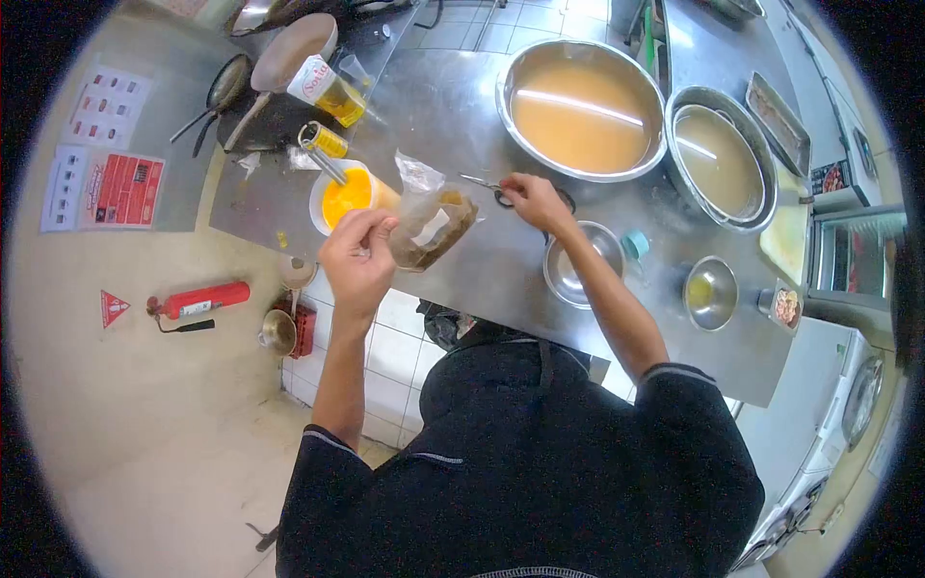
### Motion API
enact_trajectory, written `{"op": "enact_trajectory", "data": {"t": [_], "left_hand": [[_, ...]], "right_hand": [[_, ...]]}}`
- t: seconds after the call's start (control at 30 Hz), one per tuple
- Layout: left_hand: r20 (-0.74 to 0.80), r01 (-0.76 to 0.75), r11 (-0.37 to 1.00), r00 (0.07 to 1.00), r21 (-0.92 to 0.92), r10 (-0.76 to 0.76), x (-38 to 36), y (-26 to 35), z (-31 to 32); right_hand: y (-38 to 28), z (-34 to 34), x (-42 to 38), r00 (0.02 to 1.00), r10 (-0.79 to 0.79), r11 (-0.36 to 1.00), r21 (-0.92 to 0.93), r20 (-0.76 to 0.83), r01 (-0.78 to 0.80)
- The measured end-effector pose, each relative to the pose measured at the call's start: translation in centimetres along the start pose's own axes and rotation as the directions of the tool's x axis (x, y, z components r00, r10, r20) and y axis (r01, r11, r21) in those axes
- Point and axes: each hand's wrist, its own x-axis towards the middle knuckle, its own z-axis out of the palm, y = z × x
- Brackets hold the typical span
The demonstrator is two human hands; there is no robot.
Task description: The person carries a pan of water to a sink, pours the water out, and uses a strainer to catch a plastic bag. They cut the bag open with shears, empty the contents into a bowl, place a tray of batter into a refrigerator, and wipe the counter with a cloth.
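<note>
My left hand [358, 258] is closed in a pinch at the near-left side of a clear plastic bag [445, 227]. Brown, powder-like contents and a white label show through the bag, and its loose top points away from me. My right hand [536, 204] grips a pair of scissors [480, 181] low over the steel table, blades toward the left; part of the dark handles is hidden under the fingers. Just beyond my left hand stands a white tub [319, 207] of bright yellow liquid [347, 197], with a metal utensil [326, 162] dipped in it.
Two large metal basins [502, 96] [768, 207] of cloudy liquid stand at the back right. Near my right forearm are a steel bowl [568, 279] and a turquoise cap [635, 245]. An oil pouch [332, 94], a yellow can [328, 141] and pans [289, 53] crowd the left.
</note>
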Motion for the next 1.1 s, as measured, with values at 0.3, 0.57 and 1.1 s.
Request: {"op": "enact_trajectory", "data": {"t": [0.3,0.57,1.1], "left_hand": [[0.055,0.148,0.984,0.988,-0.100,-0.143,1.5,6.5,-3.5],[0.132,0.164,0.982,0.980,-0.096,-0.151,-0.6,10.3,-1.2],[0.343,0.242,0.969,0.916,-0.057,-0.209,-7.3,14.4,7.3]], "right_hand": [[-7.2,6.0,-12.6,0.822,-0.044,0.630,0.654,0.567,-0.418],[-11.4,9.4,-15.0,0.859,-0.154,0.174,0.870,0.487,-0.462],[-5.3,10.1,-24.5,0.894,0.183,-0.069,0.913,0.408,-0.402]]}}
